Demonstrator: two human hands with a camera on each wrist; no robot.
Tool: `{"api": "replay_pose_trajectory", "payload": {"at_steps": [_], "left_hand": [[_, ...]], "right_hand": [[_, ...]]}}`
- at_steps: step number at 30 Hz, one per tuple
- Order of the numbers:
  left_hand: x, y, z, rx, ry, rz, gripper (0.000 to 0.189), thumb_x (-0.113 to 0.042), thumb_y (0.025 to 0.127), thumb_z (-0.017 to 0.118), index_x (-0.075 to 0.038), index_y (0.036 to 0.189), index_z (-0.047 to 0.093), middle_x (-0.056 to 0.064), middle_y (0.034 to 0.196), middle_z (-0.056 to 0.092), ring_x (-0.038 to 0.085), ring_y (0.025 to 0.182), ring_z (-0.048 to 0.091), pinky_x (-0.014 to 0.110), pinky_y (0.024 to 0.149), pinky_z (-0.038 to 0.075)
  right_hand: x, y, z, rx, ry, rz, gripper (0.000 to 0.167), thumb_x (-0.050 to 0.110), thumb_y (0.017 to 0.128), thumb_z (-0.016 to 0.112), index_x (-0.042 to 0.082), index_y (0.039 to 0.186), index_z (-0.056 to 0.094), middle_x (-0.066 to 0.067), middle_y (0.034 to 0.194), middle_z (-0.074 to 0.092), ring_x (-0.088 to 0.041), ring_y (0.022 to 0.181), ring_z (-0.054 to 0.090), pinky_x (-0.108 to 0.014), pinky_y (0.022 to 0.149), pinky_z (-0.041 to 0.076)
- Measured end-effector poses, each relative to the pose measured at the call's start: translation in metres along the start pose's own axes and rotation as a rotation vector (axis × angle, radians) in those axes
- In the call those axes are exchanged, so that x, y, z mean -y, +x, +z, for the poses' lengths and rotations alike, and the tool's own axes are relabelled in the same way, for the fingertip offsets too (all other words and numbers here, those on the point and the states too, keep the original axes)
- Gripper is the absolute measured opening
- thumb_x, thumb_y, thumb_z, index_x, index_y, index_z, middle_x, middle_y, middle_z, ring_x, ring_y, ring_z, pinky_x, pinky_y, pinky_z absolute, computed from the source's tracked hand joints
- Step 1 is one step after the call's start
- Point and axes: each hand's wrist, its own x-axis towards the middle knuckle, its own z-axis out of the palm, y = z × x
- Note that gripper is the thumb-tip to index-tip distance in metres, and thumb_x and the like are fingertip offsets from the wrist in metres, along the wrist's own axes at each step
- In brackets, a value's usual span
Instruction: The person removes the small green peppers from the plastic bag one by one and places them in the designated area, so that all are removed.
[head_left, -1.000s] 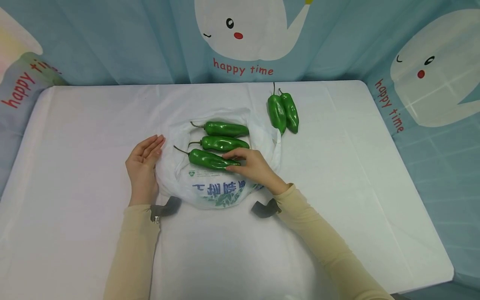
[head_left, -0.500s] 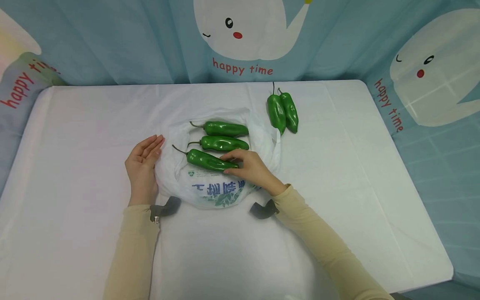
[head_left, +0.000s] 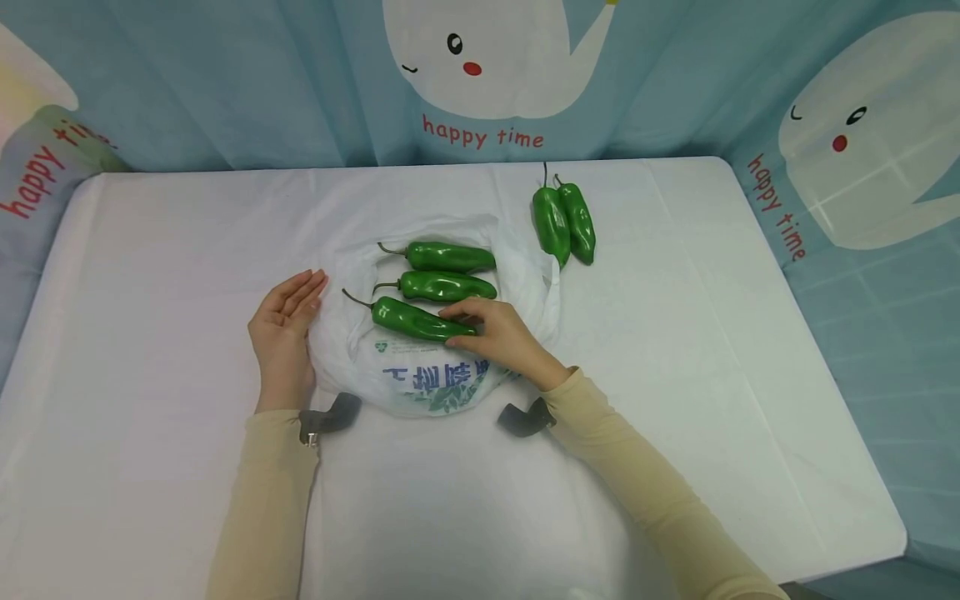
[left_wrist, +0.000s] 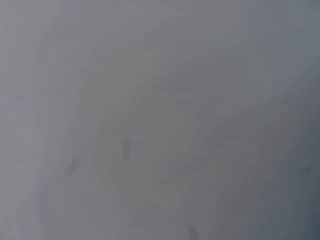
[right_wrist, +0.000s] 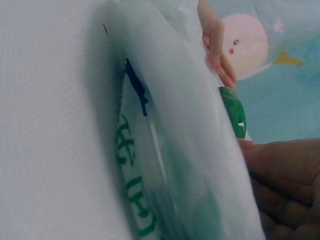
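Observation:
In the head view a white plastic bag (head_left: pixel 431 402) with blue and green print lies on the table, its rim folded back around three green peppers. My right hand (head_left: pixel 506 333) pinches the blunt end of the nearest pepper (head_left: pixel 412 318), thumb on the near side and fingers on the far side. Behind it lie a middle pepper (head_left: pixel 446 287) and a far pepper (head_left: pixel 452 257), all with stems to the left. My left hand (head_left: pixel 283 333) rests beside the bag's left edge, fingers extended. Bag plastic hides part of the right wrist view; the left wrist view is a grey blur.
Two more green peppers, a left one (head_left: pixel 551 223) and a right one (head_left: pixel 577 223), lie side by side behind the bag's right corner. The table (head_left: pixel 735 350) has a white cover. Behind it hangs a blue curtain (head_left: pixel 285 83) with whale prints.
My right hand has shifted very slightly left, keeping its hold at the nearest pepper's end. The left hand, the bag and the other peppers stay in place.

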Motion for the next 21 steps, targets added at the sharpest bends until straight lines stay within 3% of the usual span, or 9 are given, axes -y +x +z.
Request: {"api": "replay_pose_trajectory", "payload": {"at_steps": [21], "left_hand": [[0.0003, 0.0004, 0.0002, -0.004, 0.01, -0.015, 0.032, 0.02, 0.087, 0.05, 0.012, 0.117, 0.057, 0.016, 0.11, 0.066, 0.023, 0.106, 0.063, 0.024, 0.095, 0.046]], "right_hand": [[-0.0015, 0.0007, 0.0007, -0.017, -0.025, -0.016, 0.036, 0.006, 0.077, 0.077, 0.002, 0.111, 0.067, -0.009, 0.112, 0.065, -0.019, 0.103, 0.061, -0.022, 0.089, 0.049]]}}
